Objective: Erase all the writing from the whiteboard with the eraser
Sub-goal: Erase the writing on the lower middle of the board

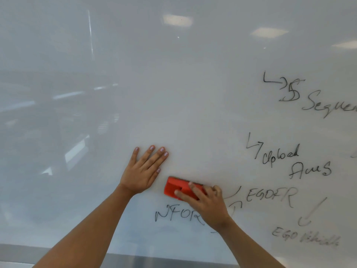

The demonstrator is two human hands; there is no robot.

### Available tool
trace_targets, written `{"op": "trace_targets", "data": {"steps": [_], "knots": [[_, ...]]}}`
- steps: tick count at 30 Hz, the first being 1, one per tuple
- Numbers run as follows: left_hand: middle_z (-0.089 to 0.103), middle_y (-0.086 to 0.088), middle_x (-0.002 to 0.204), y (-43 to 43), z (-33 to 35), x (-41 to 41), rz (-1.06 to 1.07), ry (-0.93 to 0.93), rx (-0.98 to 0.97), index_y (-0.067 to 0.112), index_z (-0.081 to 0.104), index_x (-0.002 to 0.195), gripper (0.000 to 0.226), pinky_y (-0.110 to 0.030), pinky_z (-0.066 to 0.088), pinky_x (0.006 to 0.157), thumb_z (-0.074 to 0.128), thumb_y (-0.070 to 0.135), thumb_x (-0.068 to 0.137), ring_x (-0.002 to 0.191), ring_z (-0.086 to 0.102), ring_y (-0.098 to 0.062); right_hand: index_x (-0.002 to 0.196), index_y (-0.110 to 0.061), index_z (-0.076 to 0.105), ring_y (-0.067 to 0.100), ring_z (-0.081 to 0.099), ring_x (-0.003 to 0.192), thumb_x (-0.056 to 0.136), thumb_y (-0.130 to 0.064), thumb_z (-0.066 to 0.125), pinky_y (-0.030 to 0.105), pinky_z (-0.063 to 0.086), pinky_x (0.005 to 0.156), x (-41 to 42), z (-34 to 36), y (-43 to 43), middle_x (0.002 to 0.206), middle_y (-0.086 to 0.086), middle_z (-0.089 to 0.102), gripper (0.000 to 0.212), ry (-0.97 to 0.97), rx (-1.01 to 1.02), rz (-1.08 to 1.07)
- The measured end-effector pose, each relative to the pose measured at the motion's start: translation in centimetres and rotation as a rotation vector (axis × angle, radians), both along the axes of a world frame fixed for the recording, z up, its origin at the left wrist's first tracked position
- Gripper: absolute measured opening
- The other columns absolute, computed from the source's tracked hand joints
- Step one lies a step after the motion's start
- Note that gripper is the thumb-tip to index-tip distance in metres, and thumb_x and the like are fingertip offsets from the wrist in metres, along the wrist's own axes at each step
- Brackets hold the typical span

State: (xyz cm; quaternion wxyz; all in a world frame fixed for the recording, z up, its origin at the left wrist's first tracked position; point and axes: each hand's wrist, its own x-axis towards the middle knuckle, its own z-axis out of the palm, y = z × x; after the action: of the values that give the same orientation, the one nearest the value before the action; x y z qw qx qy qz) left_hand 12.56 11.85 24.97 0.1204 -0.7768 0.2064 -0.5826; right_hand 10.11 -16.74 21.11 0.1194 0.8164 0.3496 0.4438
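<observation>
Whiteboard (173, 84) seen from close in front, its glossy surface filling nearly the whole view and mirroring ceiling lights (177, 20) near the top. Black writing (280, 155) is gathered on the right side and low in the middle. An orange-red eraser (179, 187) lies flat against the board low in the middle, tilted so that its left end sits a little higher than its right. The right hand (208, 204) grips the eraser from the right, fingers curled over its back and covering its right end. Just below the eraser stand the letters "NFOR" (177, 215), whose right end is hidden behind the right hand. The left hand (144, 171) is pressed flat on the board just left of and above the eraser, fingers straight and slightly spread, holding nothing. The two hands are near each other but apart. Right of the eraser is a word that reads like "EGOFR" (270, 195). Higher up are "Upload" and, further right, a word beginning "Sequ" (328, 105) that is cut off by the right edge. At lower right a faint arrow (313, 211) points down to a smeared line (305, 238) that is only partly legible. A grey metal strip (154, 260) runs along the board's lower edge.
</observation>
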Motion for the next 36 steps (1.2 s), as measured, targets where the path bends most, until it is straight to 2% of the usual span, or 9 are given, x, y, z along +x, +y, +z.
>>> {"op": "trace_targets", "data": {"steps": [6,11,14,20,24,28,31,33,36], "knots": [[0.007,0.003,0.166,0.0,0.0,-0.2,0.003,0.001,-0.011,0.022,0.014,0.158,0.056,-0.052,0.006,0.121,0.025,0.032,0.104,0.152,0.01,-0.021,0.142,-0.048,0.035,0.024,0.044,0.094,0.054,-0.02,0.089,0.04,0.032,0.081,-0.3,-3.7,-2.5,0.134,-0.006,0.045,0.107,0.131,-0.276,-0.036],[0.005,0.003,0.166,-0.2,-0.1,-0.2,0.014,0.011,-0.014,0.022,0.014,0.158,0.057,-0.052,0.005,0.121,0.025,0.031,0.104,0.152,0.009,-0.021,0.139,-0.05,0.039,0.022,0.044,0.091,0.062,-0.034,0.088,0.038,0.032,0.08,0.5,-2.3,-0.1,0.136,-0.007,0.045,0.092,0.182,-0.104,-0.023],[0.005,0.003,0.166,0.0,-0.2,-0.2,0.023,0.02,-0.011,0.022,0.014,0.158,0.056,-0.052,0.005,0.121,0.025,0.032,0.104,0.152,0.01,-0.021,0.141,-0.048,0.035,0.022,0.043,0.09,0.069,-0.031,0.082,0.037,0.032,0.079,0.2,-3.1,2.9,0.135,-0.007,0.045,0.088,0.163,-0.094,0.052],[0.007,0.004,0.166,0.1,-0.2,-0.2,0.017,0.006,-0.009,0.022,0.016,0.158,0.056,-0.051,0.006,0.121,0.026,0.033,0.104,0.152,0.011,-0.021,0.143,-0.046,0.035,0.024,0.046,0.088,0.071,-0.028,0.077,0.036,0.035,0.08,0.0,-7.3,2.2,0.127,-0.008,0.056,0.085,0.078,-0.395,0.059],[0.007,0.004,0.166,-0.1,-0.2,-0.1,0.013,-0.017,-0.014,0.022,0.016,0.158,0.056,-0.051,0.007,0.121,0.027,0.032,0.104,0.152,0.011,-0.021,0.143,-0.047,0.036,0.023,0.043,0.085,0.084,-0.023,0.064,0.035,0.034,0.075,0.6,-5.9,1.6,0.13,-0.007,0.05,0.069,0.047,-0.262,0.074],[0.007,0.003,0.166,-0.1,-0.3,-0.1,0.02,-0.022,-0.011,0.021,0.017,0.158,0.056,-0.052,0.007,0.12,0.027,0.032,0.104,0.152,0.011,-0.022,0.142,-0.046,0.036,0.022,0.043,0.087,0.086,-0.04,0.068,0.035,0.034,0.076,0.9,-5.0,3.5,0.131,-0.005,0.049,0.065,0.128,-0.104,0.102],[0.008,0.003,0.166,-0.2,-0.4,0.1,0.014,-0.023,-0.012,0.021,0.018,0.157,0.056,-0.051,0.006,0.121,0.027,0.033,0.104,0.152,0.012,-0.022,0.141,-0.046,0.038,0.022,0.043,0.086,0.099,-0.024,0.045,0.035,0.034,0.076,0.5,-6.7,4.2,0.13,-0.005,0.047,0.048,0.141,-0.123,0.09],[0.008,0.004,0.166,-0.2,-0.3,0.1,0.022,-0.03,-0.019,0.022,0.018,0.157,0.056,-0.051,0.007,0.121,0.028,0.033,0.103,0.152,0.012,-0.021,0.14,-0.046,0.04,0.022,0.043,0.086,0.097,-0.012,0.035,0.037,0.034,0.076,0.3,-7.7,4.3,0.131,-0.005,0.046,0.055,0.128,-0.191,0.073],[0.007,0.004,0.166,-0.2,-0.4,0.0,0.019,-0.028,-0.023,0.022,0.017,0.158,0.057,-0.051,0.006,0.121,0.028,0.033,0.103,0.152,0.012,-0.021,0.14,-0.046,0.042,0.022,0.045,0.087,0.084,-0.014,0.053,0.038,0.037,0.077,0.3,-8.5,3.9,0.13,-0.006,0.051,0.065,0.097,-0.349,0.1]]}}
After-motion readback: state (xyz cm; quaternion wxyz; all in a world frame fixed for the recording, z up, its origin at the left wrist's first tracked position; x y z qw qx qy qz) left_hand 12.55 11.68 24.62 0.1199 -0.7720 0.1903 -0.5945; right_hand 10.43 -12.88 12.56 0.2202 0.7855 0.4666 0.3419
